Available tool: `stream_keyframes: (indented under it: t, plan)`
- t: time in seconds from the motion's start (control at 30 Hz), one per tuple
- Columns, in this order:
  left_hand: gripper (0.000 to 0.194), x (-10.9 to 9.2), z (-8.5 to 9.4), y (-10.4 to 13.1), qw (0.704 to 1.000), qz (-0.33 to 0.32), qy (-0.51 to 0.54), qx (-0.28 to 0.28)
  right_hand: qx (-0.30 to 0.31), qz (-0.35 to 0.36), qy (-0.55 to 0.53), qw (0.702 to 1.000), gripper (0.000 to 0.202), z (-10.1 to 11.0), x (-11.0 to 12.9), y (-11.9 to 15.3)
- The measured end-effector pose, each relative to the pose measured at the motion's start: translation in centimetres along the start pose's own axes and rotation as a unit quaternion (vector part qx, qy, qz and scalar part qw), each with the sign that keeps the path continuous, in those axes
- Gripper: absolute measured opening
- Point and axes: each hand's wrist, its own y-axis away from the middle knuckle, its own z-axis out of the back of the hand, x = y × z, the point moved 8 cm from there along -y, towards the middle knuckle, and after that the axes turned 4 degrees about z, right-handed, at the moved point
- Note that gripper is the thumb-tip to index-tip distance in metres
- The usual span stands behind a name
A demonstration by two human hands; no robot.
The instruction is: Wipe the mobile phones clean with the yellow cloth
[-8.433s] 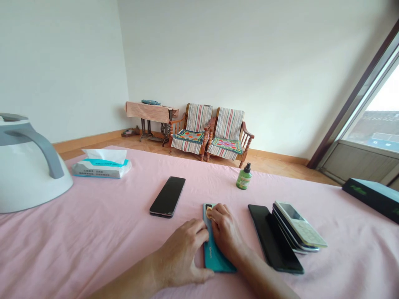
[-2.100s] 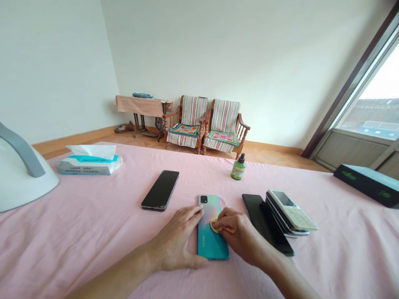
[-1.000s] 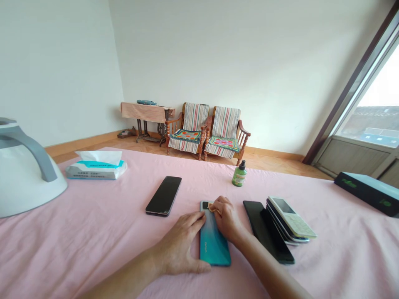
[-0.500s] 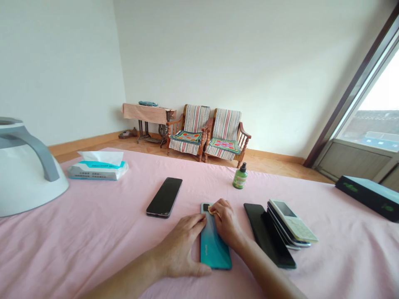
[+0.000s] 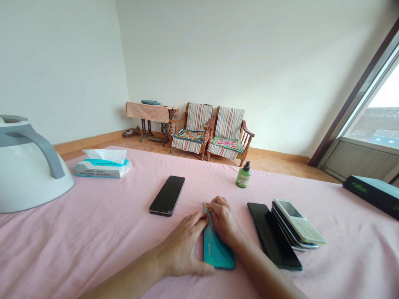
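A teal-blue phone [image 5: 216, 249] lies back up on the pink cloth [image 5: 124, 232]. My left hand [image 5: 185, 243] rests along its left side, fingertips near the upper edge and thumb at the lower left corner, with thumb and fingers apart. My right hand [image 5: 225, 222] is closed over the phone's upper end, pinching a small yellowish piece, perhaps cloth, against the camera area. That piece is mostly hidden by the fingers. To the left lies a black phone [image 5: 167, 196], screen up. Another black phone [image 5: 274, 236] lies to the right, beside a stack of phones [image 5: 299, 222].
A green spray bottle [image 5: 243, 176] stands beyond the hands. At the left are a tissue pack [image 5: 102, 168] and a large white kettle [image 5: 34, 174]. A black box [image 5: 370, 195] is at the right edge. Two chairs [image 5: 226, 133] stand behind.
The view has shifted slightly, so most things appear farther right. My right hand has moved slightly over the camera area, now covering more of it. My left hand keeps its place beside the phone.
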Motion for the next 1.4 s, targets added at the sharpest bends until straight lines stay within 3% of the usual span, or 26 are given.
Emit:
stream_keyframes:
  t: [0.63,0.83,1.23,1.4]
  plan:
    - [0.087,-0.9,0.7,0.1,1.000,0.000,-0.029,0.000,-0.036,-0.037,-0.009,0.999,0.030,-0.3,-1.3,-0.3]
    - [0.088,-1.2,0.8,0.0,1.000,-0.012,-0.016,0.002,-0.030,-0.027,-0.007,0.999,0.025,-0.4,-0.6,0.4]
    - [0.082,-1.3,1.1,0.0,1.000,-0.013,-0.017,-0.014,-0.033,-0.064,0.035,0.997,0.029,-0.9,-3.3,-1.5]
    - [0.080,-1.5,1.3,-0.1,0.999,-0.021,-0.015,-0.023,-0.037,-0.083,0.048,0.995,0.027,-1.0,-2.9,-1.9]
